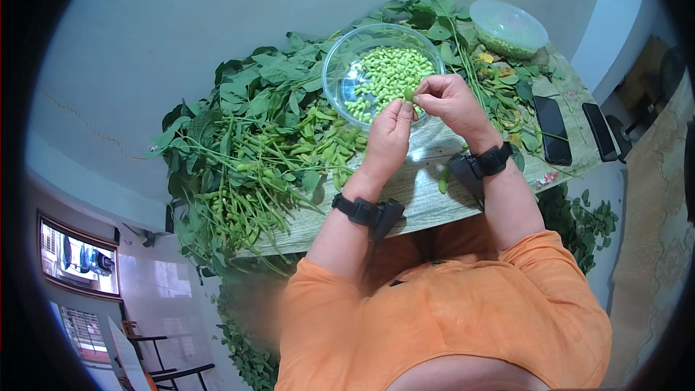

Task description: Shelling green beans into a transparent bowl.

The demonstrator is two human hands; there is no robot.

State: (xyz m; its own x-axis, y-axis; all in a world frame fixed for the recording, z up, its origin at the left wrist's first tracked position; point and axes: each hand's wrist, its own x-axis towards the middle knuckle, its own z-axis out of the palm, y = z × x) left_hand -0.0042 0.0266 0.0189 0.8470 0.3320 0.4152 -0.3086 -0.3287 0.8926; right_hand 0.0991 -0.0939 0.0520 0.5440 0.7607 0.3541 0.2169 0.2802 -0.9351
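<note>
My left hand [392, 133] and my right hand [448, 103] meet over the near rim of a clear plastic bowl [332, 89]. Between their fingertips is a green soybean pod [409, 93], pinched from both sides. Shelled green soybeans [396, 68] cover much of the bowl's bottom. Left of the bowl lies a heap of loose pods [326, 144], beside leafy soybean plants [239, 163] with pods on their stems. A single pod [443, 180] rests on the wooden table [423, 195] near my right wrist. Each wrist wears a black strap with a device.
At the far right corner stands a lidded plastic container [510, 27] holding green beans. Two dark smartphones [553, 130] lie on the table's right side. Stems and yellowed leaves [507, 73] are scattered beside them. More leafy plants [581, 222] are below the table's right edge.
</note>
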